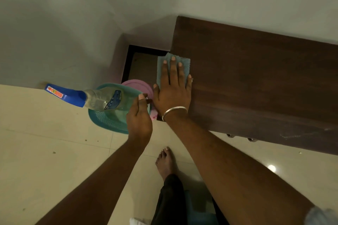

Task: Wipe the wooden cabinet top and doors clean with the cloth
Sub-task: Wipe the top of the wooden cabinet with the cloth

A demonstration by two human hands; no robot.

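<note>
Head view, looking straight down: the right hand (172, 95) lies flat on a blue-grey cloth (172, 65), fingers (173, 67) straight and slightly spread, pressing it onto the left end of the dark wooden cabinet top (256, 82). Part of the cloth hangs a bit past the cabinet's left edge. There's a metal bangle (173, 111) on that wrist.

The left hand (140, 117) grips a clear spray bottle (108, 98) by its lower end, fingers curled round it, so the bottle lies sideways with its blue trigger head (65, 95) pointing left. The bottle looks see-through with a blue label; how much liquid is in it I can't tell.

Down on the tiled floor (45, 142), just beside the cabinet, sits a teal plastic basket (108, 120) with mesh sides, and a pink round thing (137, 86) right behind it. What's inside the basket is mostly hidden by the bottle and hand. A bare foot (165, 162) stands on the floor near the cabinet.
</note>
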